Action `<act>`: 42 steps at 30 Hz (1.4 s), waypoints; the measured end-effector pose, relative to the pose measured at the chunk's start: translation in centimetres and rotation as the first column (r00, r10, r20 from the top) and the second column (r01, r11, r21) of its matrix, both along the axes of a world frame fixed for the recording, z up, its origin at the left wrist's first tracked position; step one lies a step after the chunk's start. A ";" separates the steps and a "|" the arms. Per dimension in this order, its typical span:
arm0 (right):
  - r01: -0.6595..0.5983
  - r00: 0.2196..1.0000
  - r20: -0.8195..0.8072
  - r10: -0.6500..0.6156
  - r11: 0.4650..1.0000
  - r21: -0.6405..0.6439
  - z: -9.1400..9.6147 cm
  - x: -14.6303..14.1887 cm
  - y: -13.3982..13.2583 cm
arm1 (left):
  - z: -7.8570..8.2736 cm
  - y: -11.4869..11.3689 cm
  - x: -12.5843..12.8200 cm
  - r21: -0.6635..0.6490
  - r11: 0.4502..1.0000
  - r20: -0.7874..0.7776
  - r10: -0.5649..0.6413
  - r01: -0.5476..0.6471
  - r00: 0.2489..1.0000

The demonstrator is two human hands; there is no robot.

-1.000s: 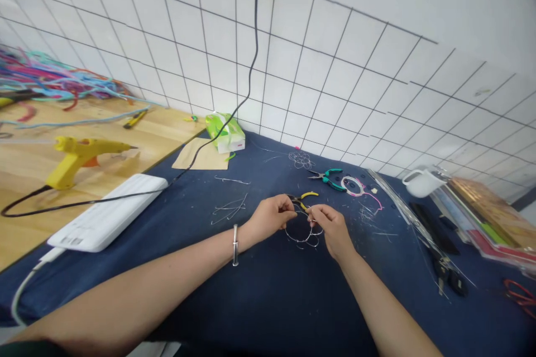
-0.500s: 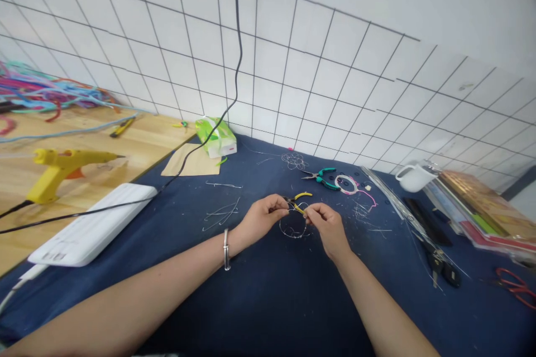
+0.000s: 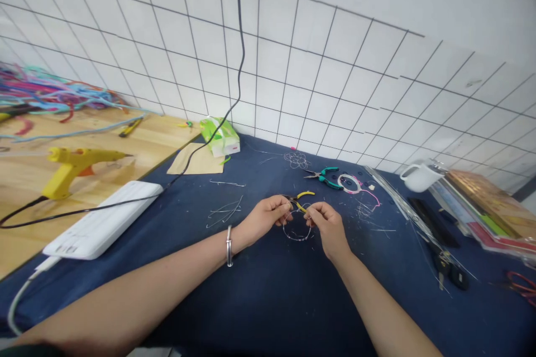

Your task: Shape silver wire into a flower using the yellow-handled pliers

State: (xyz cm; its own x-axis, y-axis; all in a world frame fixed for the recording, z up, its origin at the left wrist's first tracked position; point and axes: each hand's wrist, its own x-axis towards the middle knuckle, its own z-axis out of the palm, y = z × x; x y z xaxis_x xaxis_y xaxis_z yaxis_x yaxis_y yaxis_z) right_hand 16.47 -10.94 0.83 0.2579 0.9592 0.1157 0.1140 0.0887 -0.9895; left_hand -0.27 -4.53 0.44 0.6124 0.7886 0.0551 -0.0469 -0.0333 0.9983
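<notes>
Between my hands a thin silvery wire ring (image 3: 297,239) hangs over the dark blue cloth, with small bumps along its lower curve. My left hand (image 3: 268,216) pinches the ring's left side between thumb and fingers; a metal bangle (image 3: 229,246) circles that wrist. On the opposite side, my right hand (image 3: 328,226) is closed on the ring with thumb and forefinger. Just beyond the fingers lie yellow-handled pliers (image 3: 306,194), their jaws partly hidden behind my left hand. Fine detail of the wire at the fingertips is too small to make out.
Cut wires (image 3: 226,212) lie left of my hands. Teal-handled pliers (image 3: 329,177), a white coil (image 3: 348,183) and a wire bundle (image 3: 387,192) are to the right. A yellow glue gun (image 3: 69,170) and white power bank (image 3: 103,220) sit at left; a black cable (image 3: 242,56) crosses the view.
The view has shifted slightly, so most things sit a little further right. Both hands keep hold of the wire ring, which now shows more of its round outline.
</notes>
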 end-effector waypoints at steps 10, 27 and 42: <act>0.131 0.981 -0.148 -0.126 0.991 0.025 -1.1 -0.9 0.0 | -0.1 -0.6 0.0 -0.066 0.998 0.003 -0.017 0.017 1.000; 0.053 0.968 0.246 -0.054 0.999 0.013 -0.5 -1.9 -0.9 | 0.0 -0.3 -0.2 0.283 0.956 -0.017 0.079 -0.071 0.997; 0.139 0.986 -0.089 -0.143 0.989 -0.048 -1.5 -1.8 -0.5 | -0.3 -0.9 -0.2 -0.204 0.979 0.023 0.010 -0.005 1.000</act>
State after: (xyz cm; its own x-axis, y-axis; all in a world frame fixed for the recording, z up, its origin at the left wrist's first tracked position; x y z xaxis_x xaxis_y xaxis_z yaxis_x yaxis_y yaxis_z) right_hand 14.64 -11.43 -0.71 0.3988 0.9159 0.0462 0.0307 0.0370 -0.9988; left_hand -0.44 -5.46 0.14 0.6068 0.7894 -0.0932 -0.0710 0.1706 0.9828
